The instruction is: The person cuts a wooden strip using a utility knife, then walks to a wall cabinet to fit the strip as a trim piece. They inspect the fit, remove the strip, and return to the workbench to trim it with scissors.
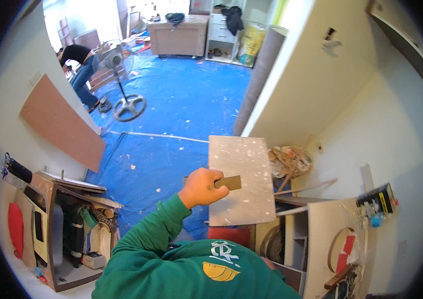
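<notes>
My left hand point(200, 188) is in the middle of the picture, its green sleeve coming up from below. Its fingers are closed around a flat brown strip point(229, 183) with straight edges. One end of the strip sticks out to the right past my thumb, and a small bit shows at the left of the fist. What the strip is made of cannot be told. Just under the strip's right end lies a pale rectangular board point(245, 209), speckled with white spots; whether they touch is unclear. My right hand is out of sight.
Blue sheeting point(171, 99) covers the floor. A pedestal fan point(122, 74) and a bending person point(79, 70) are at the far left. Open cabinets with tools point(54, 239) stand near left; another cabinet point(316, 234) is near right. A pink-brown panel point(62, 122) leans on the left wall.
</notes>
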`<state>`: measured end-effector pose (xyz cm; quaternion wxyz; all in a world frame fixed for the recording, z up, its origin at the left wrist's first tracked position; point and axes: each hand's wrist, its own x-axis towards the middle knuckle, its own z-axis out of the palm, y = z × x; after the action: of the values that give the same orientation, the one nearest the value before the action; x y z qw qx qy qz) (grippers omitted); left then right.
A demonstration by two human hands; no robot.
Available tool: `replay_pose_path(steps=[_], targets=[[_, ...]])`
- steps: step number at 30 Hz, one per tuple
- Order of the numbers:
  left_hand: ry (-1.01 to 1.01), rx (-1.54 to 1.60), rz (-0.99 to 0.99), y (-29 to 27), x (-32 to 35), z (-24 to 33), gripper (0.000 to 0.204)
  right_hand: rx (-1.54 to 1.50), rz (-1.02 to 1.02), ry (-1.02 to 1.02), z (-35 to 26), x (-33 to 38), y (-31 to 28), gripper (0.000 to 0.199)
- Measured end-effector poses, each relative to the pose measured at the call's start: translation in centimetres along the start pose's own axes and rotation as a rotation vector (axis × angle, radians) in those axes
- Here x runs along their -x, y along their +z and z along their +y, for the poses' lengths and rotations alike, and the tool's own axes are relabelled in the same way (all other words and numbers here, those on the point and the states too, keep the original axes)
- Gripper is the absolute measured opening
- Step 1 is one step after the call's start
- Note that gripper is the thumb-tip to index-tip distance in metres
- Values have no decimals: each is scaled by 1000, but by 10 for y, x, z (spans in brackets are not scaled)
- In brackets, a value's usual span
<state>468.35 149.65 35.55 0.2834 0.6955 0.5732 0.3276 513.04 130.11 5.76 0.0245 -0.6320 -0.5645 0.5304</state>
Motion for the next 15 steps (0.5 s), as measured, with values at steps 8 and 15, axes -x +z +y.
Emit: replay_pose_path(steps=[8, 15], targets=[[-375, -24, 85, -118, 11, -269, 30, 153, -84, 4, -187, -125, 68, 34], [-519, -59, 194, -221, 37, -328, 32, 46, -81, 175, -345, -278, 51, 21]])
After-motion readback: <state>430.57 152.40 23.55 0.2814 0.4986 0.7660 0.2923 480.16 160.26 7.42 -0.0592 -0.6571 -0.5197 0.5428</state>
